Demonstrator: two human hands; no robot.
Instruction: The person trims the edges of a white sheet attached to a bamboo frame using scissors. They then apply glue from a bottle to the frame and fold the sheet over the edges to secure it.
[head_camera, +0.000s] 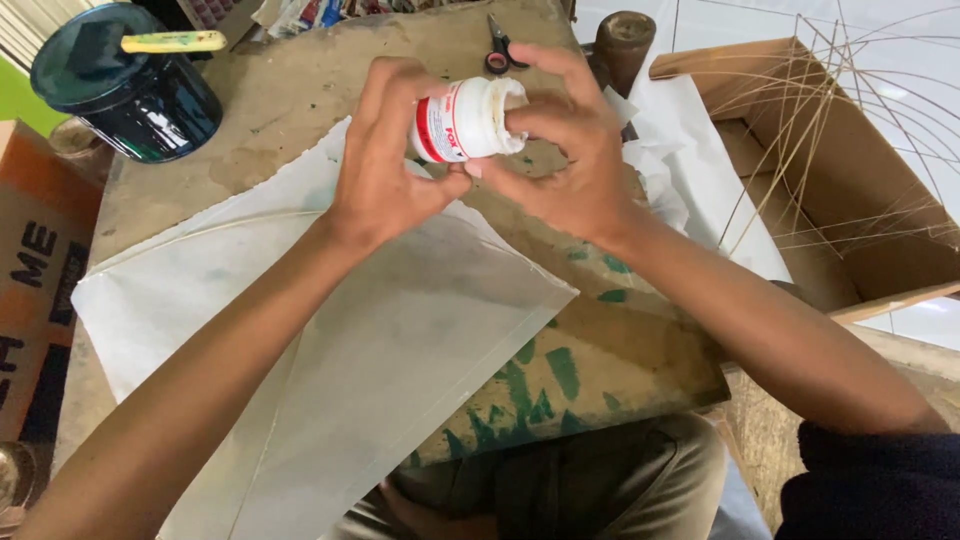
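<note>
Paint-stained and worn, the worktop carries a large white paper sheet spread from its left edge toward the near edge, with a dark paint can at the far left corner and scissors at the far edge. Above the sheet's far corner, both hands hold a small white glue bottle tipped on its side, clear of the surface. The left hand wraps the labelled body, fingers curled and pressed around it. The right hand closes thumb and fingertips on the bottle's neck end; whether a cap sits there I cannot tell. By the look of it, the step in hand is working the bottle's top, which calls for a firm hold on the body and a twist at the neck. Both forearms reach in from the near edge, wrists bent inward toward each other.
</note>
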